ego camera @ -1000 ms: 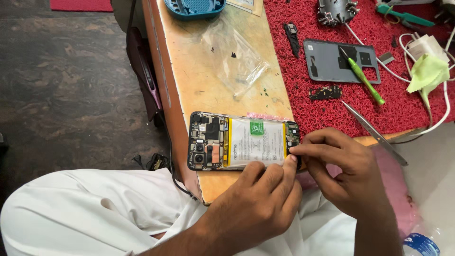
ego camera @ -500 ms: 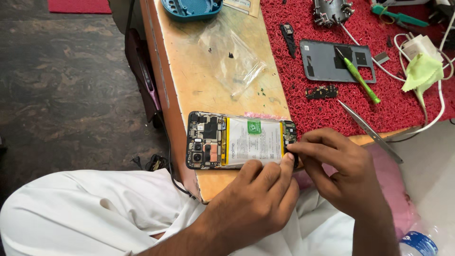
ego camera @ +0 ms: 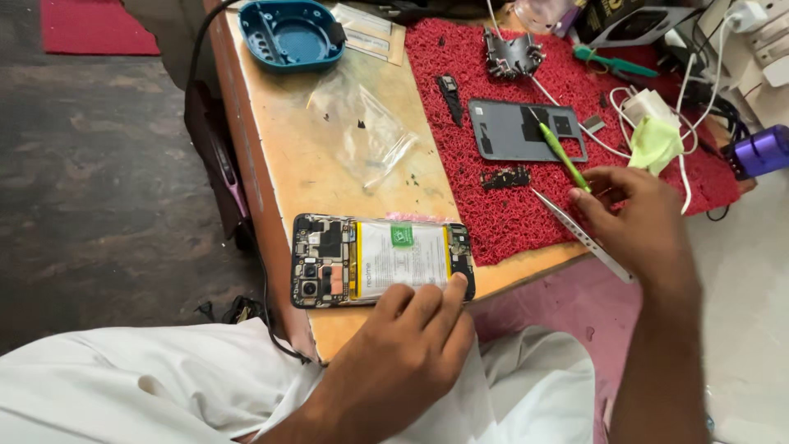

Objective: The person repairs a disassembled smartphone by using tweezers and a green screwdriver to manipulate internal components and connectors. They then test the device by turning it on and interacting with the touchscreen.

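An opened phone [ego camera: 329,259] with its back off lies on the wooden table's near edge, showing a white battery [ego camera: 403,256] and circuit boards. My left hand [ego camera: 403,345] holds it down, with fingertips on its lower edge and right end. My right hand [ego camera: 645,226] is off to the right over the red mat [ego camera: 493,222]. Its thumb and forefinger pinch the near end of a green screwdriver [ego camera: 561,154], which lies across the grey phone back cover [ego camera: 509,131]. Metal tweezers [ego camera: 575,230] lie partly under that hand.
A blue plastic tray [ego camera: 292,33] and a clear plastic bag [ego camera: 366,131] sit on the wooden table [ego camera: 279,164]. On the mat are a small black part [ego camera: 505,177], a metal frame piece [ego camera: 511,53], white cables with a charger [ego camera: 645,107], a green cloth [ego camera: 653,141] and a purple object [ego camera: 760,152].
My right hand has left the phone's right end and moved up and right to the green screwdriver. My left hand stays on the phone. The camera view has shifted.
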